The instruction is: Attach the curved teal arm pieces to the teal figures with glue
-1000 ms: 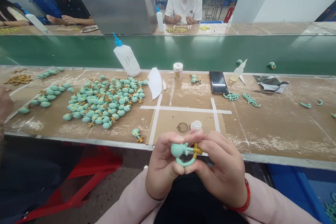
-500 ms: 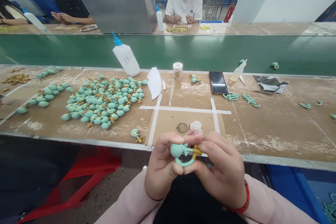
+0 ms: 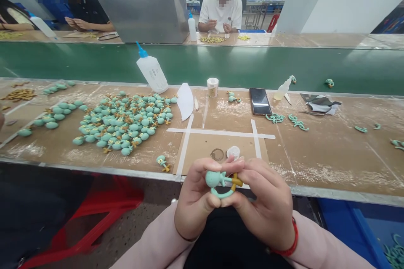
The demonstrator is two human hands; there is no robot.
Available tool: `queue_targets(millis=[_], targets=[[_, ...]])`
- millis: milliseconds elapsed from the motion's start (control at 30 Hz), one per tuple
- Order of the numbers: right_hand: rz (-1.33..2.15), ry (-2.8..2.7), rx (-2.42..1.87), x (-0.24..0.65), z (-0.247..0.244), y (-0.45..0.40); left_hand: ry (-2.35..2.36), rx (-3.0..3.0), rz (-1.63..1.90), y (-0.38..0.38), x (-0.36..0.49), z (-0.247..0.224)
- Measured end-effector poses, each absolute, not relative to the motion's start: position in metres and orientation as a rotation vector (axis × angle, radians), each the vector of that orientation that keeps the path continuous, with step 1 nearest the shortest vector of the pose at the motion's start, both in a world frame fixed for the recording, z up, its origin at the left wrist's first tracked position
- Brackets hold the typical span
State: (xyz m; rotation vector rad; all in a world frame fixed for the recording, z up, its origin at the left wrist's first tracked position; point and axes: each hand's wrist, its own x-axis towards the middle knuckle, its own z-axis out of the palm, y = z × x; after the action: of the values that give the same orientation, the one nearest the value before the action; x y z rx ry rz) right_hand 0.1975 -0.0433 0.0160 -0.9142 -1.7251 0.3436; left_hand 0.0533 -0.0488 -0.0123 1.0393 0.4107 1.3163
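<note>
Between my two hands is a small mint-green figure [image 3: 213, 179] with a round head, a brownish-yellow crosspiece and a curved green piece below it. My left hand [image 3: 196, 201] pinches it at the head and the curved piece. My right hand [image 3: 267, 201], with a red band at the wrist, grips the brownish-yellow end and the curve's lower side. Just beyond my fingers lie a white round cap [image 3: 233, 151] and a thin brown ring [image 3: 216, 154] on the taped cardboard. One loose figure [image 3: 161, 160] rests left of my hands near the table edge.
A large pile of green figures [image 3: 120, 122] covers the left of the table. Further back stand a glue bottle [image 3: 152, 72], a tape roll [image 3: 212, 88] and a phone [image 3: 260, 101]. Curved green pieces [image 3: 275, 118] lie right. People sit across the green belt [image 3: 202, 65].
The view has shifted slightly. Both hands keep nearly the same hold on the figure. Across the belt, the hands of the person in white have moved a little.
</note>
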Motion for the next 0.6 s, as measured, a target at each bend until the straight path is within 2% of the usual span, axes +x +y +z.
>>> queue_targets(millis=[600], targets=[[0.297, -1.843, -0.936, 0.2008, 0.0173, -0.0349, 0.422, 0.981, 1.360, -0.0462, 0.0531, -0.0187]])
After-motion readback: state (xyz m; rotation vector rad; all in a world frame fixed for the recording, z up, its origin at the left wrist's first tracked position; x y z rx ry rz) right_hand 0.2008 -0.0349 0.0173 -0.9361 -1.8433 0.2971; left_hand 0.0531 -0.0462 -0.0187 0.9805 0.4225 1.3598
